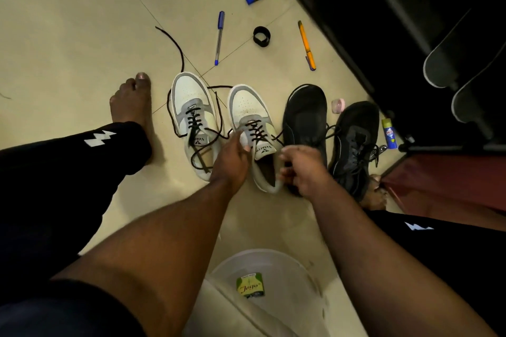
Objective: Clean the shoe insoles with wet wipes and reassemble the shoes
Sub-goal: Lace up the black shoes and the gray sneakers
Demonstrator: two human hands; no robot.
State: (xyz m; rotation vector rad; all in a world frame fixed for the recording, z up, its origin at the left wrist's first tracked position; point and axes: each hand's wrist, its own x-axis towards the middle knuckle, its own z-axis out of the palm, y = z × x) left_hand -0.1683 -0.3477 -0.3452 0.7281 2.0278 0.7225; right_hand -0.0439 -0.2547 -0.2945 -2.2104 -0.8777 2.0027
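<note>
Beige floor tiles (pixel 68 22) were seen from above, with two white sneakers set side by side and two black shoes (pixel 328 131) just beside them. The right-hand white sneaker (pixel 250 112) was gripped at its tongue by the left hand (pixel 232 156), while its heel was pinched by the right hand (pixel 301 169). A white bucket (pixel 287 262) was seen nearest the viewer.

Both arms reach forward; left hand (pixel 231 157) and right hand (pixel 302 169) curled, gripping

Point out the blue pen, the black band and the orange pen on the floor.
blue pen (pixel 219 38): head view, middle of its clear barrel.
black band (pixel 261 36): head view, near side of the loop.
orange pen (pixel 306 45): head view, middle of its orange body.
</note>
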